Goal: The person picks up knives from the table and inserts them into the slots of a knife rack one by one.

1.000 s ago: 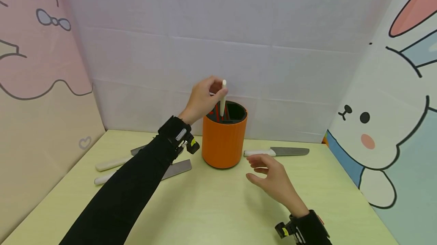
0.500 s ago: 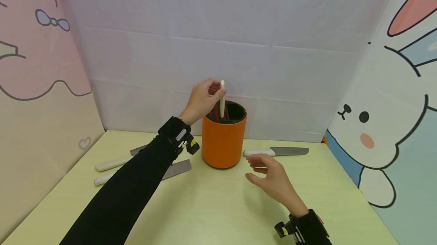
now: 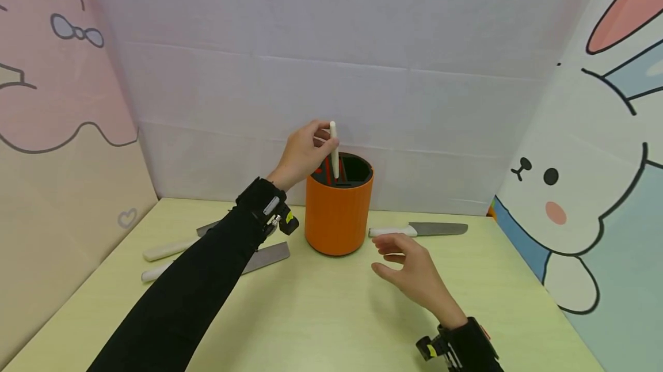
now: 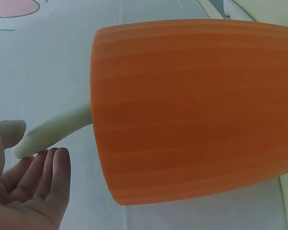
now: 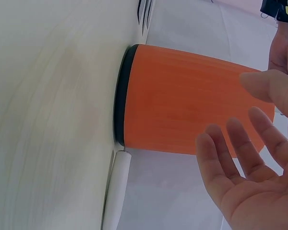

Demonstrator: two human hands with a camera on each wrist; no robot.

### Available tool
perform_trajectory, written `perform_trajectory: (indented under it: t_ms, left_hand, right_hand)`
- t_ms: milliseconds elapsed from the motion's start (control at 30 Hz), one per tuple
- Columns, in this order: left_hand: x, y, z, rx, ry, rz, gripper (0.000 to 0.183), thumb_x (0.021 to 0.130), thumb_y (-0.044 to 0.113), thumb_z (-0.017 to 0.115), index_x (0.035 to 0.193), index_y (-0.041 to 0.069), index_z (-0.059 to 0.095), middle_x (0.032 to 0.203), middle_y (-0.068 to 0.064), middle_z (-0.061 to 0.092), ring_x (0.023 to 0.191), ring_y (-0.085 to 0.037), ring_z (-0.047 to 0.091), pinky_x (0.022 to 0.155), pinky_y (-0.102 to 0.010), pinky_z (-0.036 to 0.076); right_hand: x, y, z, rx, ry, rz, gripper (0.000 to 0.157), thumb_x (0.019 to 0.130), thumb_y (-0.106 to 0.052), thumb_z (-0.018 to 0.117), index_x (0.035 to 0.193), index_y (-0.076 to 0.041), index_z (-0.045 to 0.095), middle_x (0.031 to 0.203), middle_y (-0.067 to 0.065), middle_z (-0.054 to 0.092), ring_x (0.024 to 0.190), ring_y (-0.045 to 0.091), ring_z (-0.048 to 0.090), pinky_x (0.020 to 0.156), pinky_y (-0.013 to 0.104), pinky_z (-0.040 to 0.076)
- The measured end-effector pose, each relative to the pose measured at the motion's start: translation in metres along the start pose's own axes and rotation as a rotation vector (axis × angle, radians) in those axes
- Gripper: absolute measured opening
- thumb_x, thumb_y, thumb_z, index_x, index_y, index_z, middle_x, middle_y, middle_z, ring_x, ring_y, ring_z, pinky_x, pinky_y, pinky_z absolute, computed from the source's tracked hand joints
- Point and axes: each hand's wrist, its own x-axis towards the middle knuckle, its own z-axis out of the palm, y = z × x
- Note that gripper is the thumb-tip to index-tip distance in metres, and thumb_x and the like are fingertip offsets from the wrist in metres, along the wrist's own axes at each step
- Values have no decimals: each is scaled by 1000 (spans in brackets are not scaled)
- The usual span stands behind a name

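Note:
In the head view my left hand (image 3: 300,156) pinches the upright white handle of a knife (image 3: 334,156) between thumb and fingers. Its blade is hidden inside the orange round knife holder (image 3: 338,219), which has a dark slotted top. The left wrist view shows the handle (image 4: 62,128) sticking out at a slant past the holder's rim, thumb on one side, fingers on the other. My right hand (image 3: 411,277) hovers in front of the holder on the right, fingers loosely bent and holding nothing. A white-handled knife (image 3: 440,229) lies just beyond it.
To the left, partly under my left sleeve (image 3: 191,280), lie a cleaver with a broad blade (image 3: 269,256) and another knife with a white handle (image 3: 168,250). A white cloth backdrop (image 3: 248,90) stands right behind the holder, with printed cartoon panels on both sides.
The top of the held knife handle has tilted slightly to the left, and my left hand has shifted a little left with it. The right hand stays where it was.

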Motion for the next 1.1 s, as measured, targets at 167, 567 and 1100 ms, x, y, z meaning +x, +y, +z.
perform_trajectory:
  t_ms: [167,567,1100]
  left_hand:
    - [-2,1,-1,-8,-10,-19,45,97,29,59,137,15,46,114,-2,57,97,-13,56,74,-29,52]
    - [-8,-7,-7,49,35,38,53,96,32,59,142,16,41,126,-4,54,97,-10,56,80,-26,50]
    - [-74,-12,-27,341,76,216,53,92,37,64,139,20,46,132,0,50,109,-15,48,89,-40,44]
  right_hand:
    - [0,0,0,-17,2,-8,47,76,-4,80,117,-16,60,108,-5,61,97,20,61,82,37,54]
    - [1,-1,-2,-25,7,-2,46,77,-5,79,117,-16,60,108,-4,61,97,18,61,82,38,54]
    - [1,1,-10,-52,21,10,45,78,-8,79,117,-18,60,107,-4,60,98,19,60,82,29,54]
